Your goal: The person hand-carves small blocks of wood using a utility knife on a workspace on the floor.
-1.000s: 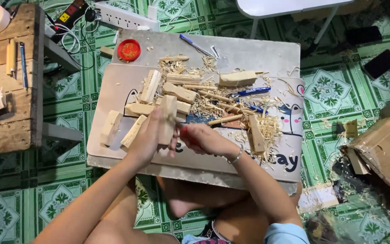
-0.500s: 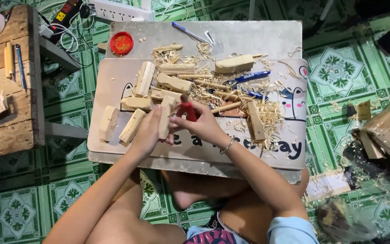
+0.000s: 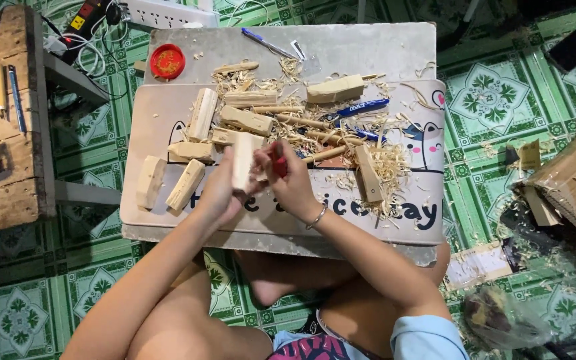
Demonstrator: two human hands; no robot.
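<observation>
Pale wood block [image 3: 241, 160], held upright over the low table [image 3: 368, 50], near its front middle.

Gripped by left hand [image 3: 220, 193], fingers closed round its lower half; right hand [image 3: 295, 183] just beside the block, closed on a red-handled tool [image 3: 279, 160]. Behind the block: cut wood pieces [image 3: 245, 120], shavings [image 3: 388, 163], blue pen [image 3: 358, 107]. Far left of the block: red lid [image 3: 167, 61].

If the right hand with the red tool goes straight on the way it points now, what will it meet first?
The right hand points left toward the wood block held in the left hand. It would likely meet that block first; the red tool looks almost against it already.
</observation>
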